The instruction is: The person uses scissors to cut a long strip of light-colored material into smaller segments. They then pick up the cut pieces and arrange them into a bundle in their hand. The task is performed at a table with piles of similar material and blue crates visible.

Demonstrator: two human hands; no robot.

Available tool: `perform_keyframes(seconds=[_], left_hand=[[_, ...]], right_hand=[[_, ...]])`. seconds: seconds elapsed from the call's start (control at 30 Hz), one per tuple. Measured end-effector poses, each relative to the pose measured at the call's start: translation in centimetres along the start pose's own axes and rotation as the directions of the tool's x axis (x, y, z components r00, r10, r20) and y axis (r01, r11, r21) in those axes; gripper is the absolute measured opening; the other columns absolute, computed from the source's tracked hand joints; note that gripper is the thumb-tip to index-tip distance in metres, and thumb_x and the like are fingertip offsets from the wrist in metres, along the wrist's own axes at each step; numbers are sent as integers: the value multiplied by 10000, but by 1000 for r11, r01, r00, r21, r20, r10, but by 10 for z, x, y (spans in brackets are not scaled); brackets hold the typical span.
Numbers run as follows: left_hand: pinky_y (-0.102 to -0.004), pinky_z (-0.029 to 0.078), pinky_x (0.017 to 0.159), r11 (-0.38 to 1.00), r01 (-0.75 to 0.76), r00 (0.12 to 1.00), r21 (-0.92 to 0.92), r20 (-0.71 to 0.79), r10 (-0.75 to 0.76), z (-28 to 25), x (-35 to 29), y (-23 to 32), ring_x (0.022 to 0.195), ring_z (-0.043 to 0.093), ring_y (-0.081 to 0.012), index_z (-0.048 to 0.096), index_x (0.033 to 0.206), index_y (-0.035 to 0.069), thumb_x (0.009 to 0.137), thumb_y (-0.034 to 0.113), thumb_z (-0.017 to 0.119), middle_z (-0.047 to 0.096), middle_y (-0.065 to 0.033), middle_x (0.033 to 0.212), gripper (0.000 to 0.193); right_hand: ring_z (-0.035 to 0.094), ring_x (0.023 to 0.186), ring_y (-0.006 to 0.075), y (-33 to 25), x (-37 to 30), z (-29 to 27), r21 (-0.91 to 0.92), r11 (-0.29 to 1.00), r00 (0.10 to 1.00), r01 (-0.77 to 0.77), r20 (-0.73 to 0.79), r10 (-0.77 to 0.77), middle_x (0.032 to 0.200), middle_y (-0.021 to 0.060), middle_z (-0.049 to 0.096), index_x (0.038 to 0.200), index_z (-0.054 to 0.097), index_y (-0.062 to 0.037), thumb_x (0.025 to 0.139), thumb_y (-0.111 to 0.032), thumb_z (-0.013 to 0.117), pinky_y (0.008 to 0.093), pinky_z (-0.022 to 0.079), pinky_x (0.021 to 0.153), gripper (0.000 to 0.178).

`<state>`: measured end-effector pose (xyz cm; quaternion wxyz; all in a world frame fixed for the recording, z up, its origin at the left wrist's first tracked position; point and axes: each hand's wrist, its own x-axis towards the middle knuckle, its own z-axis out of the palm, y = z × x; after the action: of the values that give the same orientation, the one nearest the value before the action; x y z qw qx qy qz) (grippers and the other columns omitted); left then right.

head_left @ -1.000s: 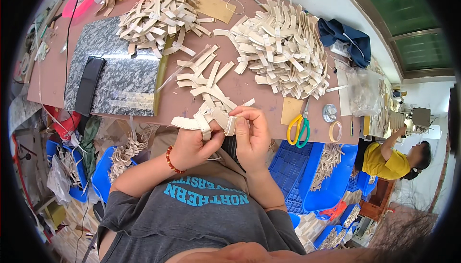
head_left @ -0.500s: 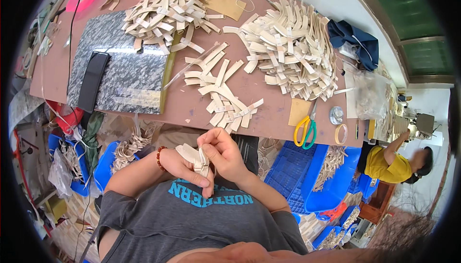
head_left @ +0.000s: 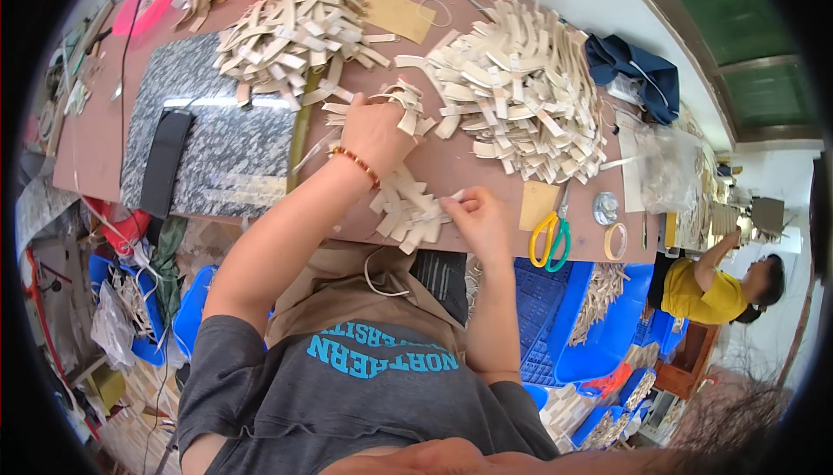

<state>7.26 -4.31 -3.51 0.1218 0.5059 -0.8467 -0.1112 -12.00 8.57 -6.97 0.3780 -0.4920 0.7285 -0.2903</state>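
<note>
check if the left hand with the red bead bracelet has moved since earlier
Yes, forward: the left hand was nearer the body than the near edge of the grey speckled rectangular slab; now it is past that edge, among cream fabric strips.

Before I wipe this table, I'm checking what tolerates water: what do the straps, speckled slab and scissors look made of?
Straps: matte beige, probably fabric or leather, as they bend softly.
Slab: polished stone or an imitation, given its speckles and bright glare.
Scissors: apparently metal blades, grey and slim; smooth, likely plastic handles, solid yellow and green.
</note>
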Motion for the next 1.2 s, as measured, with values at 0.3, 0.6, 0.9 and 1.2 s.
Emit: perform_keyframes(seconds=[0.3,0.6,0.9,1.2], left_hand=[[-357,477,682,914,-35,991,-404,-130,-19,34,11,-35,718,610,-263,604,1018,31,677,255,697,622,-136,772,418],[-194,347,508,386,306,946,-870,233,-225,-26,-14,-26,561,426,-29,581,980,26,869,157,580,589,5,762,172],[-178,312,538,-131,44,999,-990,40,35,-52,-43,-21,628,405,-53,561,959,9,931,134,502,530,-13,823,141],[-183,402,595,201,268,953,-942,289,84,-63,-84,14,681,501,-24,624,983,34,896,200,588,579,51,773,192]], right_hand=[[578,590,108,-14,-9,10,512,833,977,212,-82,-198,753,39,581,974,489,-44,870,-104,555,259,450,508,136],[554,664,57,-30,-6,18,786,601,987,146,-71,-146,817,40,612,1018,463,-44,946,-111,462,206,462,601,98],[519,751,51,-48,-14,9,763,546,938,345,-293,-184,834,-7,558,1000,508,-40,952,-100,448,216,442,688,98],[548,793,65,-82,-37,1,737,629,926,246,14,-378,882,11,589,992,526,-43,922,-63,499,220,446,722,78]])
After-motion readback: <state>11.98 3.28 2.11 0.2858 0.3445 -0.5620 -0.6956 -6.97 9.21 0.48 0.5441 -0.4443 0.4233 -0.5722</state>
